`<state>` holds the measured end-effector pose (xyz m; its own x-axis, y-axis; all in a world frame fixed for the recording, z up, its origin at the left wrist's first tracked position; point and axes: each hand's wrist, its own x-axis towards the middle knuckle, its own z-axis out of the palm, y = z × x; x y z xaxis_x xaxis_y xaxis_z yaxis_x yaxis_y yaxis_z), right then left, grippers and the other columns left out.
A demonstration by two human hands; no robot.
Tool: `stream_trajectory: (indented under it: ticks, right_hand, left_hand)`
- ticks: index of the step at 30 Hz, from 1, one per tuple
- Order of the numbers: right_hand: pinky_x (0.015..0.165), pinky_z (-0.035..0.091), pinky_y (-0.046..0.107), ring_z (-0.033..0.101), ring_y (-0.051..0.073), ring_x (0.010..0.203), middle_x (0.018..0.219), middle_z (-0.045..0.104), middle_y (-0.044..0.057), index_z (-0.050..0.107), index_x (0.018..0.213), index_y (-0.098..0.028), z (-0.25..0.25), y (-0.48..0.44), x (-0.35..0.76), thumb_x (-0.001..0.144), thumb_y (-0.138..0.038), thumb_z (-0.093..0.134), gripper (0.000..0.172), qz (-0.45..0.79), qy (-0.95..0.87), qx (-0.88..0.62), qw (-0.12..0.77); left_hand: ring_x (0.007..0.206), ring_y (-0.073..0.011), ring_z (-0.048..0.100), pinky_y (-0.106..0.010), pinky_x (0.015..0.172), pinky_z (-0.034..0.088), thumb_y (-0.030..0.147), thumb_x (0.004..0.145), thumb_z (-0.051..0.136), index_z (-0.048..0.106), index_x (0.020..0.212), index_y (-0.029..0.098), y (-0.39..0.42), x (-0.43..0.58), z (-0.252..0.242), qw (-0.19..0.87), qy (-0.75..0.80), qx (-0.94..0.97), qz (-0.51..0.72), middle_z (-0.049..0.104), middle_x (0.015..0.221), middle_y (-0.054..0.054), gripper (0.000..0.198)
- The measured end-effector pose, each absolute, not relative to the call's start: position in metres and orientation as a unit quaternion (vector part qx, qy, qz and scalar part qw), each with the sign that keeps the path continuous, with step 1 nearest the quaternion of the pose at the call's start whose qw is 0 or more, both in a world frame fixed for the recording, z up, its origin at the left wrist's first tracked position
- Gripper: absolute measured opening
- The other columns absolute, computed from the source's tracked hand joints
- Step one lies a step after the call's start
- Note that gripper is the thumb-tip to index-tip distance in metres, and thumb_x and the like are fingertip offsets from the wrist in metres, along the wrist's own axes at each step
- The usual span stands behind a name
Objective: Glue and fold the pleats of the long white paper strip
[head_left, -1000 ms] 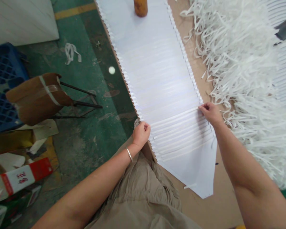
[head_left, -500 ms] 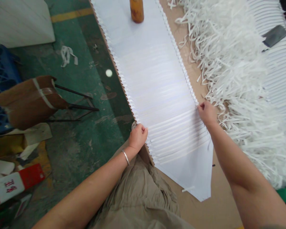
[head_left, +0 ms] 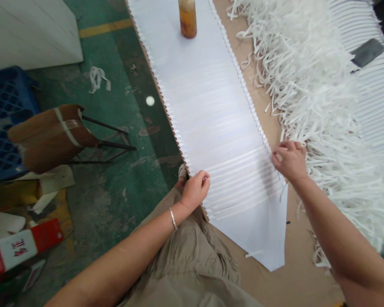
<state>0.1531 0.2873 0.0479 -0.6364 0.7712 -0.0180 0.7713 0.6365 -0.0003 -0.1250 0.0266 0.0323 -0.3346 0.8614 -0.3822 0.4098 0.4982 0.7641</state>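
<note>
**Two Hands Flank a Striped White Sheet**

We see a long white sheet (head_left: pixel 252 234) lying on a brown tabletop (head_left: pixel 294 264), its pointed end toward the person and its body running away between two bare hands. The left hand (head_left: pixel 196 188) hovers at the sheet's left edge, fingertips drawn together; we cannot tell whether anything is pinched between them. The right hand (head_left: pixel 289 160) is just beside the right edge, its fingers curled near a heap of loose strips (head_left: pixel 313 81); we cannot make out whether they meet or hold one. Between the hands, white bands (head_left: pixel 240 183) cross the sheet in close rows, and small white tabs line both long edges farther up. We spot a short strip (head_left: pixel 254 254) near the pointed end and an amber bottle (head_left: pixel 188 23) standing on the far part. Beyond the heap, a dark flat object (head_left: pixel 368 52) rests on a second striped sheet (head_left: pixel 376 132).
</note>
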Motion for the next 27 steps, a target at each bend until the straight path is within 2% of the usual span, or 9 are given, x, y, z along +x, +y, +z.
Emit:
stream_trajectory:
  ticks: [2, 6, 8, 11, 15, 19, 22, 25, 27]
  right_hand:
    - [0.102, 0.035, 0.050, 0.056, 0.030, 0.110, 0.112, 0.069, 0.010, 0.068, 0.084, -0.022, 0.064, 0.245, 0.156, 0.090, -0.028, 0.058, 0.013, -0.078, 0.932, 0.352, 0.045]
    - [0.107, 0.038, 0.047, 0.063, 0.021, 0.085, 0.085, 0.071, 0.004, 0.061, 0.090, -0.022, 0.079, 0.172, 0.149, 0.095, -0.025, 0.053, 0.010, -0.277, 0.916, 0.276, 0.090]
    - [0.101, 0.042, 0.044, 0.064, 0.020, 0.080, 0.081, 0.071, 0.003, 0.059, 0.091, -0.022, 0.081, 0.148, 0.142, 0.098, -0.027, 0.050, 0.013, -0.343, 0.893, 0.278, 0.093]
    - [0.082, 0.048, 0.036, 0.065, 0.021, 0.078, 0.084, 0.072, 0.005, 0.061, 0.091, -0.022, 0.084, 0.131, 0.130, 0.100, -0.033, 0.048, 0.019, -0.403, 0.856, 0.307, 0.100]
    - [0.072, 0.048, 0.032, 0.067, 0.021, 0.077, 0.086, 0.075, 0.005, 0.068, 0.091, -0.024, 0.083, 0.145, 0.141, 0.101, -0.045, 0.049, 0.029, -0.464, 0.812, 0.342, 0.095]
    - [0.075, 0.051, 0.035, 0.067, 0.023, 0.077, 0.083, 0.075, 0.005, 0.072, 0.089, -0.024, 0.073, 0.199, 0.203, 0.096, -0.051, 0.053, 0.033, -0.391, 0.808, 0.433, 0.087]
    - [0.076, 0.051, 0.042, 0.067, 0.029, 0.079, 0.084, 0.073, 0.011, 0.073, 0.083, -0.023, 0.075, 0.231, 0.244, 0.092, -0.040, 0.054, 0.027, -0.223, 0.821, 0.503, 0.150]
    - [0.089, 0.047, 0.056, 0.066, 0.038, 0.101, 0.110, 0.072, 0.017, 0.077, 0.098, -0.023, 0.082, 0.229, 0.231, 0.090, -0.035, 0.055, 0.025, -0.037, 0.853, 0.497, 0.153]
    - [0.098, 0.045, 0.055, 0.063, 0.035, 0.113, 0.129, 0.068, 0.015, 0.073, 0.117, -0.026, 0.082, 0.216, 0.193, 0.095, -0.035, 0.052, 0.032, -0.064, 0.896, 0.429, 0.098]
  left_hand:
    - [0.095, -0.0195, 0.067, -0.031, 0.086, 0.052, 0.020, 0.096, 0.048, 0.066, 0.103, 0.021, 0.033, -0.107, 0.041, 0.422, 0.713, 0.471, 0.302, 0.071, 0.102, -0.007, 0.019]
    - [0.118, -0.0214, 0.063, -0.032, 0.098, 0.051, 0.021, 0.097, 0.049, 0.065, 0.125, 0.023, 0.046, -0.069, 0.058, 0.460, 0.598, 0.579, 0.310, 0.063, 0.135, -0.010, 0.033]
    - [0.110, -0.0226, 0.066, -0.033, 0.094, 0.052, 0.023, 0.097, 0.050, 0.068, 0.119, 0.022, 0.049, -0.057, 0.062, 0.475, 0.585, 0.600, 0.270, 0.069, 0.125, -0.010, 0.029]
    - [0.087, -0.0217, 0.067, -0.032, 0.079, 0.051, 0.024, 0.097, 0.050, 0.071, 0.096, 0.021, 0.049, -0.052, 0.064, 0.491, 0.596, 0.597, 0.218, 0.073, 0.094, -0.006, 0.021]
    - [0.074, -0.0177, 0.061, -0.028, 0.069, 0.045, 0.021, 0.094, 0.051, 0.065, 0.082, 0.021, 0.041, -0.073, 0.057, 0.504, 0.611, 0.562, 0.238, 0.070, 0.079, -0.003, 0.019]
    - [0.069, -0.0163, 0.057, -0.026, 0.065, 0.040, 0.017, 0.091, 0.049, 0.059, 0.075, 0.020, 0.026, -0.118, 0.044, 0.482, 0.670, 0.508, 0.245, 0.064, 0.072, -0.001, 0.019]
    - [0.067, -0.0165, 0.056, -0.027, 0.065, 0.039, 0.016, 0.090, 0.049, 0.057, 0.072, 0.021, 0.014, -0.145, 0.037, 0.461, 0.705, 0.488, 0.228, 0.062, 0.069, -0.001, 0.021]
    - [0.070, -0.0174, 0.058, -0.028, 0.067, 0.040, 0.018, 0.092, 0.050, 0.060, 0.075, 0.020, 0.011, -0.148, 0.038, 0.463, 0.699, 0.501, 0.214, 0.065, 0.072, -0.002, 0.020]
    - [0.075, -0.0181, 0.061, -0.028, 0.070, 0.042, 0.020, 0.093, 0.050, 0.063, 0.079, 0.021, 0.015, -0.137, 0.043, 0.468, 0.680, 0.522, 0.215, 0.068, 0.078, -0.003, 0.019]
